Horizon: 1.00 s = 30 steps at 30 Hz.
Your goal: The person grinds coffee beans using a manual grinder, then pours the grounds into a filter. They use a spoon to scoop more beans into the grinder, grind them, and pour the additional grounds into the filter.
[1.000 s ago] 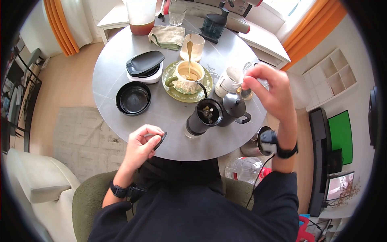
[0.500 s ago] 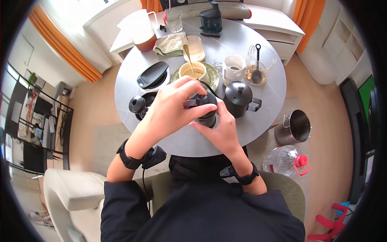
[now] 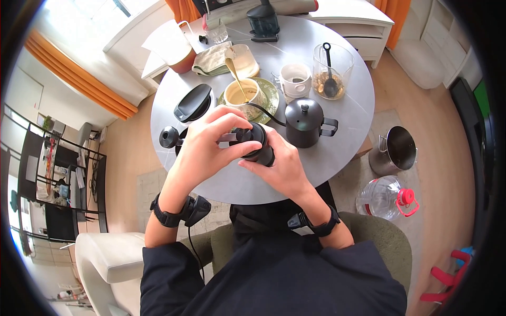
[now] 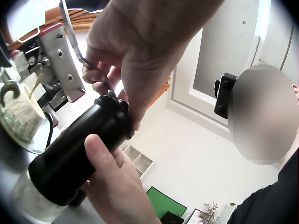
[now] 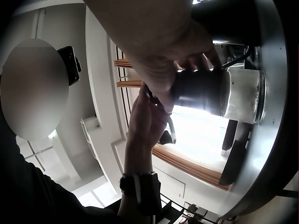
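A black hand grinder (image 3: pixel 258 152) with a clear base (image 4: pixel 35 198) stands near the table's front edge. My left hand (image 3: pixel 203 145) pinches the crank's black hub (image 3: pixel 245 136) on top of it. The crank's metal arm (image 4: pixel 72 37) reaches out past that hand, with a round black knob (image 3: pixel 168 137) at its end. Around the black body, below the top, curls my right hand (image 3: pixel 284 166). In the right wrist view the clear base (image 5: pixel 242 95) rests on the table. The grinder's inside is hidden.
Right of the grinder stands a black lidded pot (image 3: pixel 304 124) with a thin spout. Behind are a cup (image 3: pixel 243 100) holding a gold spoon, a white mug (image 3: pixel 295 81), and a glass jug (image 3: pixel 333 71) with a black spoon. A scale (image 3: pixel 194 104) stands left.
Both hands have come together at the grinder, the right from its raised place and the left from the table's front edge. The open top is now covered by the crank piece. The head view has shifted.
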{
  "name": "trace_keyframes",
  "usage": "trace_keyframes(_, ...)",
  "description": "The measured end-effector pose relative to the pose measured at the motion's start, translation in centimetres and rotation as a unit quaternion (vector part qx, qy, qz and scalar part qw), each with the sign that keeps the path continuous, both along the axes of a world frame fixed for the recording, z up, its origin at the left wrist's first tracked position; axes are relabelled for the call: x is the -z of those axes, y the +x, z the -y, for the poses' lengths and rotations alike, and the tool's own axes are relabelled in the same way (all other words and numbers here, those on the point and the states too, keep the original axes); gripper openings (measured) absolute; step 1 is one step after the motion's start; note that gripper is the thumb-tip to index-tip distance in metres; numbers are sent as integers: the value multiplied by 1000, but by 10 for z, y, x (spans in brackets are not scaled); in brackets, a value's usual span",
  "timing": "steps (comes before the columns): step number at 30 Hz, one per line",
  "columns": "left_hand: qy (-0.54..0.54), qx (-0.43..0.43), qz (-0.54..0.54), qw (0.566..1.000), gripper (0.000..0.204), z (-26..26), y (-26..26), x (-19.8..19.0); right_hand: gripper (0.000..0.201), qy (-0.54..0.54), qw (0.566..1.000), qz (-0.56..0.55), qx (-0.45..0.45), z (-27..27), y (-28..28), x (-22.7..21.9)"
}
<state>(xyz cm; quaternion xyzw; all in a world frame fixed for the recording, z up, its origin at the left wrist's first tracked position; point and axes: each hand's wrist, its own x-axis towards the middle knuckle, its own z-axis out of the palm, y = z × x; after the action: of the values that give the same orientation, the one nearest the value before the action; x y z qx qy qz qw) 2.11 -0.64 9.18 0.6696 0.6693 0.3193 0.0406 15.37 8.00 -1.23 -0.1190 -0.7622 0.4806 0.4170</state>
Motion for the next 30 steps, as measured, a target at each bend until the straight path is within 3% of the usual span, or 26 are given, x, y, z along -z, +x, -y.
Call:
trace_keyframes(4,5,25,0,1000,29,0,-11,8,64,6,1000,2,-24,-3,0,0)
trace_keyframes(10,-10,81,100,992,30,-4,-22,14,64,-10,999,13,-36,-4,0,-4)
trace_keyframes(24,15,154,3,988,37,-4,-30,9,65,-2,993,50,-103,-15,3,-8)
trace_keyframes(27,40,115,-90,988,38,6,-19,-10,65,0,993,43,-107,-12,1,-8)
trace_keyframes(30,137,-102,-38,985,34,33,-22,-29,69,-13,995,22,-98,-7,-1,-5)
